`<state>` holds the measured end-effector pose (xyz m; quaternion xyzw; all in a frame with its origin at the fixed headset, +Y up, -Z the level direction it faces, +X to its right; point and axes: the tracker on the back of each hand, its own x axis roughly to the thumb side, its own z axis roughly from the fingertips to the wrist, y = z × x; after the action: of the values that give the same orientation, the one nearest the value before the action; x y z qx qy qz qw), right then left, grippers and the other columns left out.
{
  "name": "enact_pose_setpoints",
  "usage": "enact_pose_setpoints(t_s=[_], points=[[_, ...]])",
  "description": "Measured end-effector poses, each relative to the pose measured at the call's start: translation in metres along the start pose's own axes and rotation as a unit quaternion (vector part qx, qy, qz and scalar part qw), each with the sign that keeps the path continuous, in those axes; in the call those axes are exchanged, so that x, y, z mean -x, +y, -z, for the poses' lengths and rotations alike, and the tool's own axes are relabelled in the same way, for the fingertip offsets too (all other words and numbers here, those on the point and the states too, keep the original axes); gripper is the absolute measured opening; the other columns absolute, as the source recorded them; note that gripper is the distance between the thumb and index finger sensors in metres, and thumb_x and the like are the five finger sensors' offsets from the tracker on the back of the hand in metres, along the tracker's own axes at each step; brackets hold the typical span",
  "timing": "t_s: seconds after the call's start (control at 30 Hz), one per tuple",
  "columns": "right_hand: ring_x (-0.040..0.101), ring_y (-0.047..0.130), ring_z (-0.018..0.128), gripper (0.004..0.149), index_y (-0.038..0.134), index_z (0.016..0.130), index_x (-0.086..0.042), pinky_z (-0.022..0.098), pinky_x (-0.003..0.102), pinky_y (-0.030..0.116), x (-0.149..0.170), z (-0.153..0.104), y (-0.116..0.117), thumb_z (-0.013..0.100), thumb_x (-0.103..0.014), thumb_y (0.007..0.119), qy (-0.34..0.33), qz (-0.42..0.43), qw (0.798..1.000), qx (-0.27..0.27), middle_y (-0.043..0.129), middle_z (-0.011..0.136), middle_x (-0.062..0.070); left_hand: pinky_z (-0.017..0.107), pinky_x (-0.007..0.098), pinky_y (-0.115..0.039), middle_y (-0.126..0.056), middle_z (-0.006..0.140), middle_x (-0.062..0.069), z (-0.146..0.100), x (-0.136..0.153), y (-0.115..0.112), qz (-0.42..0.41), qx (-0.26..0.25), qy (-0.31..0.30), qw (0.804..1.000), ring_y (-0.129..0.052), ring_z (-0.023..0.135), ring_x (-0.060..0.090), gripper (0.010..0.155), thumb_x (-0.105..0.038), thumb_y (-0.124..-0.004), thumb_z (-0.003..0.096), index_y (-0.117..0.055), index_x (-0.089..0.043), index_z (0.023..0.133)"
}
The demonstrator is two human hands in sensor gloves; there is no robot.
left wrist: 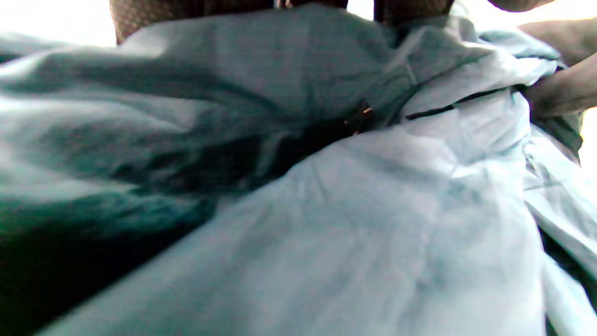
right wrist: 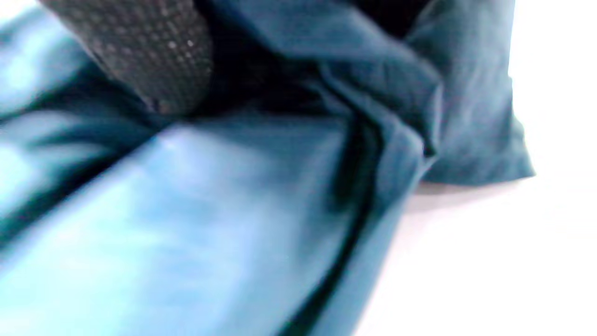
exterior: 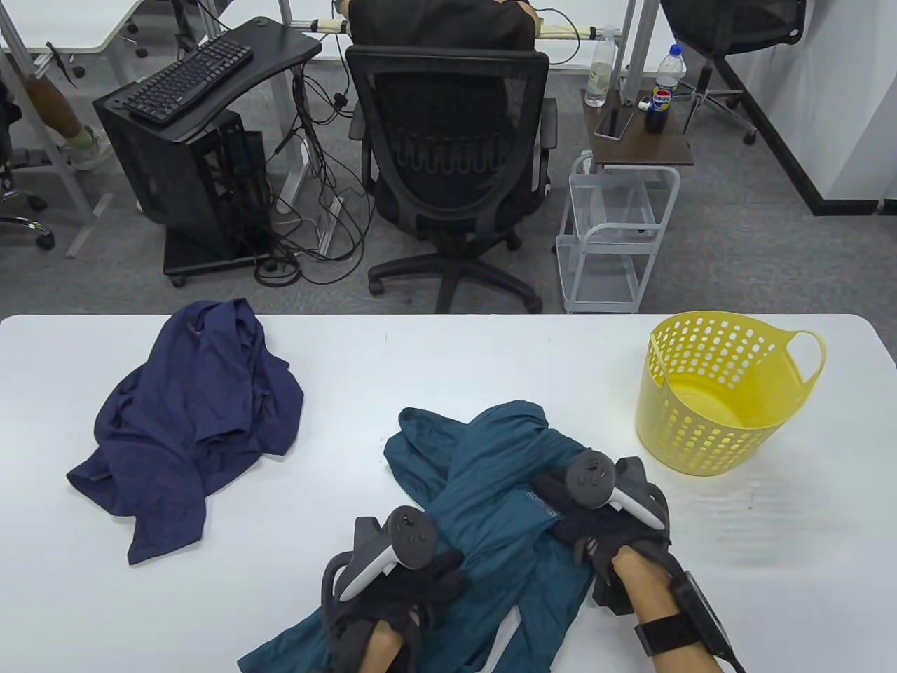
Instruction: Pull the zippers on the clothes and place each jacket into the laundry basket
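Left hand (exterior: 403, 589) sits at the bottom centre of the table view, gloved fingers bunched into the teal jacket (exterior: 483, 491), so it looks like it's gripping the cloth. Right hand (exterior: 596, 522) is just to the right of it, fingers also curled down into the same jacket near a pale label. In the left wrist view there's a dark zipper line (left wrist: 447, 108) with a small slider (left wrist: 359, 116) running across the upper right of the frame, and neither hand looks to be on it yet, though that's hard to call with the blur.

The teal jacket is crumpled near the bottom edge of the white desk (exterior: 392, 392). Further up on the left lies the navy jacket (exterior: 200, 413), untouched. The yellow laundry basket (exterior: 722, 392) stands at the right, empty as far as I can see.

My worry: the fabric's so twisted that yanking the slider could snag cloth in the teeth, or just drag the whole jacket along unless one hand pins it.
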<state>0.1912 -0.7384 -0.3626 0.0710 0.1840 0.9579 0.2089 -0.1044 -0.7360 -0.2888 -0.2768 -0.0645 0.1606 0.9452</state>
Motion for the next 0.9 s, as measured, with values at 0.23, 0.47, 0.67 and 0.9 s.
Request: enact_pose_setpoints(t_s=[0.23, 0.47, 0.67, 0.9], points=[[0.043, 0.066, 0.100, 0.056, 0.067, 0.105, -0.026, 0.069, 0.059, 0.059, -0.038, -0.070, -0.008, 0.051, -0.036, 0.080, -0.063, 0.060, 0.978, 0.189, 0.066, 0.115, 0.007, 0.058, 0.054, -0.073, -0.080, 0.107, -0.001, -0.013, 0.027, 0.028, -0.008, -0.138, 0.077, 0.987, -0.087, 0.087, 0.034, 0.061, -0.058, -0.067, 0.0413, -0.070, -0.041, 0.099], [0.044, 0.082, 0.087, 0.069, 0.067, 0.106, -0.028, 0.060, 0.056, 0.070, -0.095, -0.074, 0.083, 0.047, -0.062, 0.078, -0.078, -0.023, 0.994, 0.069, 0.071, 0.113, 0.008, 0.079, 0.059, -0.030, -0.034, 0.122, -0.023, 0.019, 0.039, 0.005, 0.104, -0.056, 0.054, 0.992, -0.012, 0.112, 0.028, 0.069, -0.052, -0.080, 0.0371, -0.048, -0.066, 0.096], [0.034, 0.052, 0.109, 0.079, 0.047, 0.110, -0.038, 0.074, 0.061, 0.049, -0.074, -0.047, 0.098, 0.044, -0.062, 0.083, 0.017, -0.158, 0.987, 0.023, 0.045, 0.123, -0.002, 0.077, 0.059, -0.018, -0.015, 0.121, -0.019, 0.037, 0.025, -0.020, 0.087, 0.033, 0.055, 0.994, 0.004, 0.107, 0.027, 0.069, -0.066, -0.069, 0.0350, -0.043, -0.064, 0.099], [0.030, 0.038, 0.113, 0.060, 0.054, 0.105, -0.043, 0.076, 0.065, 0.034, -0.010, -0.026, 0.061, 0.052, -0.033, 0.082, 0.103, -0.103, 0.989, 0.038, 0.046, 0.121, -0.013, 0.076, 0.059, -0.025, -0.017, 0.122, -0.016, 0.031, 0.007, -0.021, 0.129, 0.000, 0.093, 0.987, 0.000, 0.107, 0.030, 0.071, -0.071, -0.057, 0.0349, -0.045, -0.057, 0.103]])
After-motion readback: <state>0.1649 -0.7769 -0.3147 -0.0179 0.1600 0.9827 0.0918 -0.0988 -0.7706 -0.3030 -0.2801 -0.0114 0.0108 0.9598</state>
